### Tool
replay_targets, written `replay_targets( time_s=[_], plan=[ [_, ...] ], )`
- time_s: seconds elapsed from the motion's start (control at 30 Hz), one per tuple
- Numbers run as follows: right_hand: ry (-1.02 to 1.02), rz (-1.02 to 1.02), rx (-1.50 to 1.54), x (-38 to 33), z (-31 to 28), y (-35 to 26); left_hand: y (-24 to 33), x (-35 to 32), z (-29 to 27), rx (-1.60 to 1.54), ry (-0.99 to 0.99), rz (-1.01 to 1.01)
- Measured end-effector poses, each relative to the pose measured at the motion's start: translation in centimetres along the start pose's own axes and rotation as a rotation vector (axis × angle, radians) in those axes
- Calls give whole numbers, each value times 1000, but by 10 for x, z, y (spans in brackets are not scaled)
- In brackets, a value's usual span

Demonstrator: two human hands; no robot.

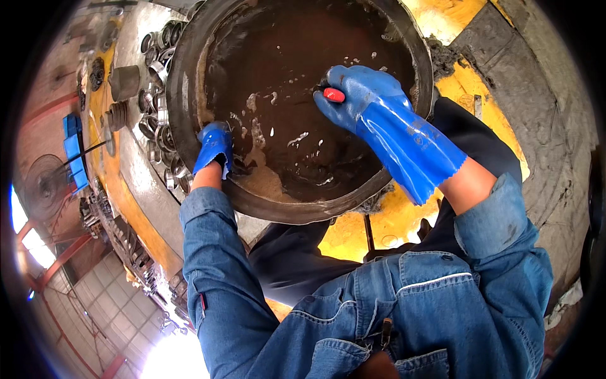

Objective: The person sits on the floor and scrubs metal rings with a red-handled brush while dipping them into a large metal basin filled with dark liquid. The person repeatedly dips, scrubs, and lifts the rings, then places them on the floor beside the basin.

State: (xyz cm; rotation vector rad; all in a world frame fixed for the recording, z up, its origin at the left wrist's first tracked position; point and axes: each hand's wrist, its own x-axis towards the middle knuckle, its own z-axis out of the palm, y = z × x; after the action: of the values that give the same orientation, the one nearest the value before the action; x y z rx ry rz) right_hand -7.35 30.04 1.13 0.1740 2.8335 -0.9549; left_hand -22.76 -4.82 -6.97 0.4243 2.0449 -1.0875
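Observation:
In front of me is a wide round dark basin (189, 82) of murky brown liquid (297, 57) with foam and bubbles on it. My right hand (366, 98), in a long blue rubber glove, is closed above the liquid. A red handle end (334, 95) sticks out of its fist; the rest of that tool is hidden. At the basin's left inner side is my left hand (214, 142), in a shorter blue glove. It points down toward the liquid, and its fingers are hidden, so I cannot see whether it holds anything.
Several shiny metal rings (154, 107) are piled against the basin's left side. Beyond them lie a grey block (124, 83) and blue bins (74, 151). A round fan (47, 183) stands farther left. Yellow flooring (344, 237) and grey sheeting (530, 107) surround my legs.

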Motion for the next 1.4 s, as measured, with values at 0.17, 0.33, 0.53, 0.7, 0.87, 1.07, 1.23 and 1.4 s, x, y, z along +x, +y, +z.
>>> replay_targets(
  time_s=[0.17,0.33,0.53,0.7,0.87,1.07,1.23,1.4],
  plan=[
    [96,-42,33,0,3,7,-5,-27,-7,-1,70,34],
    [130,-53,33,0,-4,7,-7,-60,1,-232,300,-35],
    [157,-35,36,-2,-11,12,-11,-84,-17,-257,322,-106],
    [194,-100,22,-2,-9,12,-19,-95,-16,-499,463,-117],
    [121,-79,21,-2,-14,12,-16,-107,-24,-378,534,-135],
    [82,-109,10,-6,-16,6,-28,-87,9,-505,558,-281],
    [5,-28,16,-5,-17,8,-9,-109,-21,-397,575,-244],
    [14,-67,21,-7,-19,4,-21,-82,-8,-445,503,-315]
  ],
)
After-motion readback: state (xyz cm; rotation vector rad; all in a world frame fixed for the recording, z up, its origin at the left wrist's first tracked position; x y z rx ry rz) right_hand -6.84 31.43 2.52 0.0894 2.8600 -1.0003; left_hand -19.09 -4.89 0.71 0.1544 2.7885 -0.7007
